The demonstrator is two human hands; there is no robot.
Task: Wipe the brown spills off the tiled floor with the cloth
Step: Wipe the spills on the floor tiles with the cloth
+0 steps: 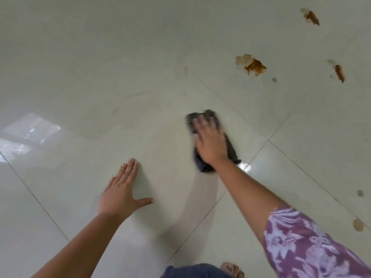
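The right hand (209,142) lies flat on top of a dark grey cloth (212,143), with the fingers spread wide. It is not gripping the cloth. It presses it down on the floor (100,57), and a flat open hand pushes on more of the cloth at once. The hand and cloth look a bit blurry, so I think the hand is rubbing. The cloth is bunched up long and thin, and it sticks out past the fingertips and past the wrist.

The left hand (122,190) is flat on the floor too, with the fingers straight and the thumb out to the side. It holds nothing. I think it is there to prop the person up while the other arm reaches far out. A purple flowery sleeve (313,245) covers the top of the right arm.

The tile under the cloth looks clean. The brown mess is somewhere else. The biggest spill (253,65) is farther away, up and to the right of the cloth, and well apart from it. Two thinner spills sit past that one, the far one (310,16) near the top and another (338,70) near the right edge. Some small pale spots (358,225) sit by the sleeve.

So most of the job is not done yet. The cloth needs to slide up and to the right to reach the big spill.
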